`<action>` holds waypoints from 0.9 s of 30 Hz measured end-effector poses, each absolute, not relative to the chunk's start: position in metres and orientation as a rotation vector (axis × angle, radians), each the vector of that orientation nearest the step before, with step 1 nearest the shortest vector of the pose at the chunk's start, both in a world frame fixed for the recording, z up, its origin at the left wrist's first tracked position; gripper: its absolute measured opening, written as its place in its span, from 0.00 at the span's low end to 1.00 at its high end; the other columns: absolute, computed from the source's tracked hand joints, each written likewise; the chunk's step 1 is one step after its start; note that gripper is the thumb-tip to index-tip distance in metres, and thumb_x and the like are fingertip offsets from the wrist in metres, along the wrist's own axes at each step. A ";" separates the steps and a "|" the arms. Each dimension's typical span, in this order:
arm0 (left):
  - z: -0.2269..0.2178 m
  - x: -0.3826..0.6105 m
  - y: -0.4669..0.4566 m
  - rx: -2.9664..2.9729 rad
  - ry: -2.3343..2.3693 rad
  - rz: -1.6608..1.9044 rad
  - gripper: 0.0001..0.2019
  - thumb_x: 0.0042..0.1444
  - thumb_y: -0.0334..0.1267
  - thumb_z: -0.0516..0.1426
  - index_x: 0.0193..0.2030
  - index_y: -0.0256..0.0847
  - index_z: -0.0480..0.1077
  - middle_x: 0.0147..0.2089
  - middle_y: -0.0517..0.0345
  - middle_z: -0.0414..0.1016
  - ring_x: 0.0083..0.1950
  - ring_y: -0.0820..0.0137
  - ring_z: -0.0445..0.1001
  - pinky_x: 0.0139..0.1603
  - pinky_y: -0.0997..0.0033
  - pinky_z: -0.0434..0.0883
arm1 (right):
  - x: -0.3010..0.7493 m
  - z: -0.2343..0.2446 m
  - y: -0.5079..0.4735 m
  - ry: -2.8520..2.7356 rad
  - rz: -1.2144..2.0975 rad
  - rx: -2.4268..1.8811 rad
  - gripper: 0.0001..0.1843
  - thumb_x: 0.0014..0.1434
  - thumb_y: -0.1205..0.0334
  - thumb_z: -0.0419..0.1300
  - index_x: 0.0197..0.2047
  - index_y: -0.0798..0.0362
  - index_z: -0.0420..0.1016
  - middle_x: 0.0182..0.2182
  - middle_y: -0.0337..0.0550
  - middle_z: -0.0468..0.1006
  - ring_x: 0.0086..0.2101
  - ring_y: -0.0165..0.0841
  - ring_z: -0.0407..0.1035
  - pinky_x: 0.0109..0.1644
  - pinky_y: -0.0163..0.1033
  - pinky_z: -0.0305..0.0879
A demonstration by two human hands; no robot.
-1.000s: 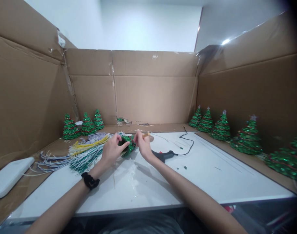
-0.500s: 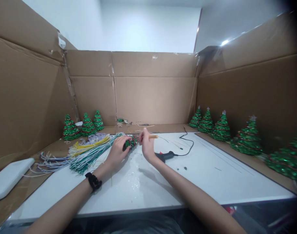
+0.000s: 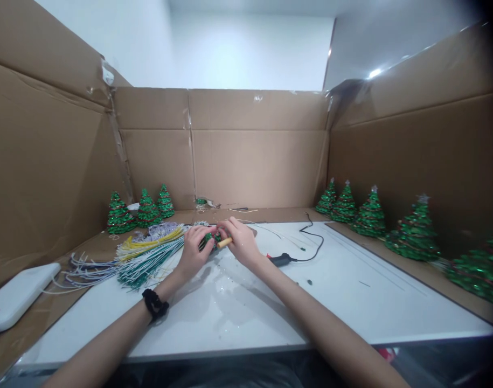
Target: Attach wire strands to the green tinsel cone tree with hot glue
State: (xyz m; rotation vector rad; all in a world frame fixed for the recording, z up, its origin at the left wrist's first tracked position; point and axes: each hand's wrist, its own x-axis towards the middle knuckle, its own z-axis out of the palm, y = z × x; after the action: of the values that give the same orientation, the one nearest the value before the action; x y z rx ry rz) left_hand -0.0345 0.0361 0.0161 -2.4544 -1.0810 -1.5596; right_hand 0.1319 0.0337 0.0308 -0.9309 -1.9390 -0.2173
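My left hand [image 3: 194,249] is closed around a small green tinsel Christmas tree [image 3: 206,241], whose lower part is hidden by the fingers. Close against it, my right hand [image 3: 241,242] grips a short tan stick [image 3: 224,243] that looks like a wooden handle; its other end is hidden. Both hands meet just above the white board [image 3: 238,318], fingertips almost touching. Beside my right wrist lies a black corded tool [image 3: 280,260] with a bit of red, partly covered by the hand and forearm.
Bundles of green [image 3: 143,267] and yellow wire stems [image 3: 149,243] lie left of my hands. Finished-looking tinsel trees stand at the left [image 3: 119,214] and along the right wall [image 3: 415,231]. A white slab-like device [image 3: 22,296] sits far left. Cardboard walls [image 3: 258,164] enclose the board.
My right hand has turned over and come in slightly left and lower, so the tan stick now points left and down toward the tree. My left hand stays on the tree.
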 end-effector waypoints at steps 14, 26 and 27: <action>0.014 -0.033 0.035 -2.474 -1.083 -1.552 0.14 0.58 0.34 0.49 0.45 0.42 0.73 0.43 0.52 0.75 0.50 0.62 0.67 0.54 0.54 0.59 | 0.139 0.029 0.037 -2.040 -0.649 -0.933 0.08 0.63 0.67 0.51 0.37 0.54 0.72 0.31 0.43 0.71 0.31 0.33 0.62 0.35 0.37 0.53; 0.016 -0.031 0.034 -2.475 -1.086 -1.540 0.14 0.59 0.33 0.49 0.45 0.44 0.73 0.41 0.55 0.77 0.48 0.62 0.67 0.53 0.55 0.59 | 0.141 0.034 0.038 -2.086 -0.774 -0.919 0.09 0.64 0.67 0.50 0.35 0.55 0.71 0.29 0.44 0.70 0.31 0.35 0.61 0.35 0.38 0.51; 0.016 -0.031 0.034 -2.474 -1.084 -1.534 0.14 0.60 0.33 0.49 0.46 0.44 0.73 0.41 0.55 0.77 0.48 0.62 0.67 0.53 0.55 0.59 | 0.140 0.034 0.037 -2.087 -0.783 -0.924 0.09 0.64 0.67 0.50 0.35 0.55 0.71 0.29 0.44 0.70 0.31 0.35 0.60 0.35 0.38 0.51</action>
State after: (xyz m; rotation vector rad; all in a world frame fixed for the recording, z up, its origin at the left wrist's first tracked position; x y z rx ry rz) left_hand -0.0310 0.0337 0.0162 -2.4738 -1.0844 -1.5342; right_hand 0.1405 0.0371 0.0342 -0.9243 -2.0871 -0.7826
